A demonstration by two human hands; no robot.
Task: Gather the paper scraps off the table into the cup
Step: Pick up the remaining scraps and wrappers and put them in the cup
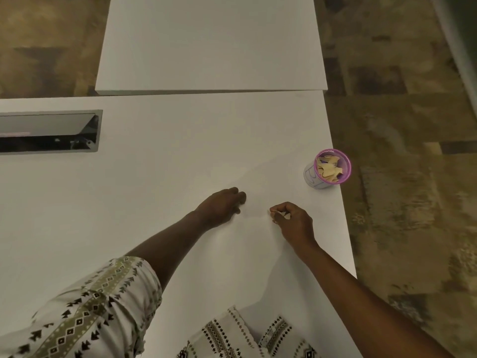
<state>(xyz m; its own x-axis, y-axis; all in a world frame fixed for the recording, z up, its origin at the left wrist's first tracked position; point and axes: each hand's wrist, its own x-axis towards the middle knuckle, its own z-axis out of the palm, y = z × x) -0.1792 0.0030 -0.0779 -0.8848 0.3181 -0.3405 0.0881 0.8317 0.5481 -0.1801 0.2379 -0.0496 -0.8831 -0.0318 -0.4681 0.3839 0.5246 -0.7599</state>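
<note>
A small cup [311,178] with a purple rim stands at the right edge of the white table [154,189] and holds several tan paper scraps [329,168]. My right hand [291,219] rests on the table left of and nearer than the cup, fingers pinched on a small pale paper scrap [284,215]. My left hand [224,205] lies knuckles up on the table to the left of it, fingers curled; whether it holds anything is hidden.
A dark rectangular recess [49,131] with a metal frame is set into the table at the far left. A second white table [211,45] adjoins the far edge. Patterned carpet [407,151] lies beyond the right edge, close to the cup.
</note>
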